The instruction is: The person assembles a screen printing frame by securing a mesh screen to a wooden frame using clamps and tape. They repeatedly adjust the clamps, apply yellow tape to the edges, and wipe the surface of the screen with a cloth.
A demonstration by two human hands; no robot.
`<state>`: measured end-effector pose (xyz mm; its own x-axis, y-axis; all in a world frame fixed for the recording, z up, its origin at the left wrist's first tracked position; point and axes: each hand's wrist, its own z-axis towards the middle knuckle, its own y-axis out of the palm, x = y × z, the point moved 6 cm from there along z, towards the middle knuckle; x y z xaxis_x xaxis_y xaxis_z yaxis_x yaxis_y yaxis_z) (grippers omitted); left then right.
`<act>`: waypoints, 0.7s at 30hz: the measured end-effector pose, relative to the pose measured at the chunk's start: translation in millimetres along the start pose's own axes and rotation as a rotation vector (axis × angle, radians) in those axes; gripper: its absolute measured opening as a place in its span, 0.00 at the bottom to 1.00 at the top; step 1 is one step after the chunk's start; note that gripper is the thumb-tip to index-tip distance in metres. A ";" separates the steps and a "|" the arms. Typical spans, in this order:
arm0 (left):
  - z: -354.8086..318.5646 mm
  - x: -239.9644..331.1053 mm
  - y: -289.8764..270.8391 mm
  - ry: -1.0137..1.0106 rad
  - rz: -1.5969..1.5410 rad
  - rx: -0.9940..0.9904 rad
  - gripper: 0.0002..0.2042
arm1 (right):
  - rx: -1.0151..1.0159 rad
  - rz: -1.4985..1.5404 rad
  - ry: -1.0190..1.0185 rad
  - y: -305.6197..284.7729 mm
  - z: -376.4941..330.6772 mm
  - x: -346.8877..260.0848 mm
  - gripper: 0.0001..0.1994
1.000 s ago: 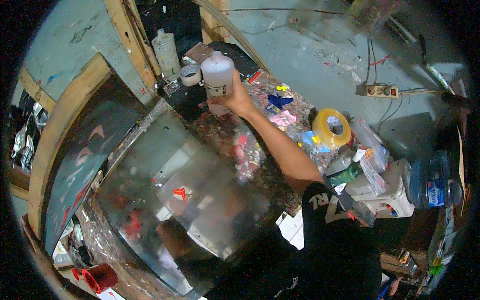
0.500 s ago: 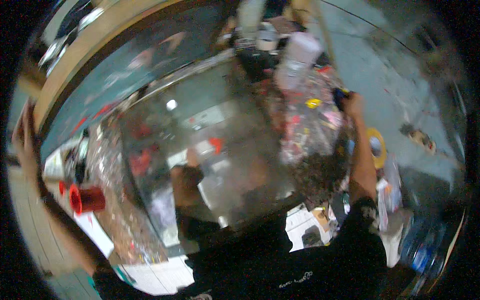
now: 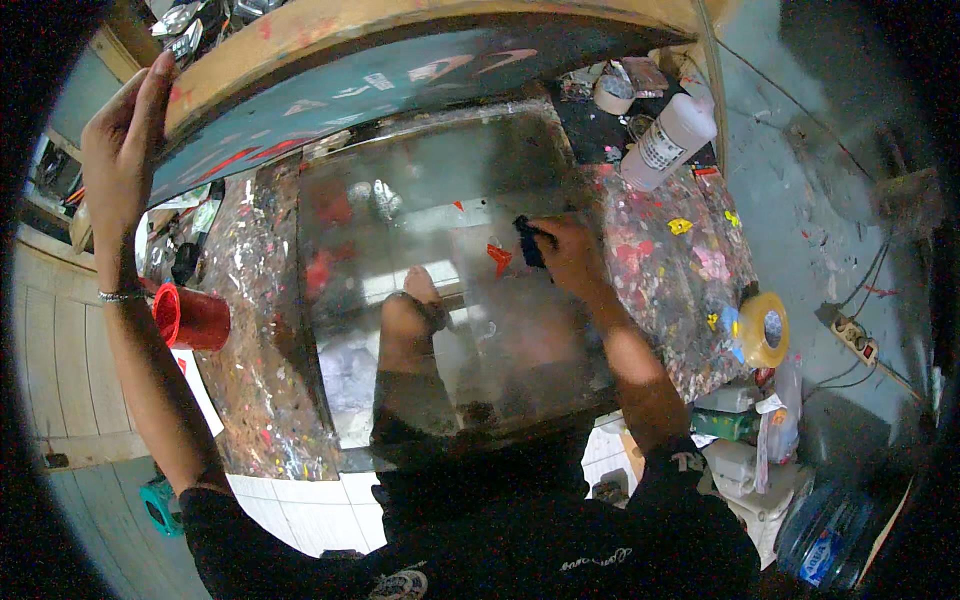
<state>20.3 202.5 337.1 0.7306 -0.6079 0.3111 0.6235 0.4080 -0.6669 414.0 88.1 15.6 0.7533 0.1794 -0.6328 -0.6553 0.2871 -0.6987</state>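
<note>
My left hand [image 3: 125,150] grips the near left corner of a wooden-framed printing screen [image 3: 330,45], which is tilted up along the far side of the table. Pale and red shapes show on the screen's grey-green mesh [image 3: 370,95]. My right hand [image 3: 575,258] is closed on a dark, crumpled cloth [image 3: 530,242] over the glass plate [image 3: 420,165]. Right beside the cloth, a small red printed patch [image 3: 498,258] shows on the glass, with a smaller red mark [image 3: 458,206] farther off. The glass mirrors a leg and a bright window-like patch.
Left of the glass stands a red cup-like container [image 3: 195,317]. A whitish plastic bottle [image 3: 665,145] and a roll of yellowish tape [image 3: 764,330] rest on the paint-spattered right side. A power strip [image 3: 855,340] with cords lies farther right, and a large blue water bottle [image 3: 825,535] stands lower right.
My right hand has come in with the dark cloth from the table's right side onto the glass. My left hand still holds the raised screen. The view has shifted and become sharper.
</note>
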 end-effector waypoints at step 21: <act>-8.4 25.0 -4.2 0.019 0.091 0.108 0.20 | -0.347 -0.111 -0.427 58.5 -8.7 -17.4 0.12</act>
<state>33.6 179.9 342.1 0.7807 -0.5774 0.2391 0.5819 0.5321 -0.6150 362.1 93.6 -17.2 0.7274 0.5513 -0.4086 -0.4968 0.0124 -0.8678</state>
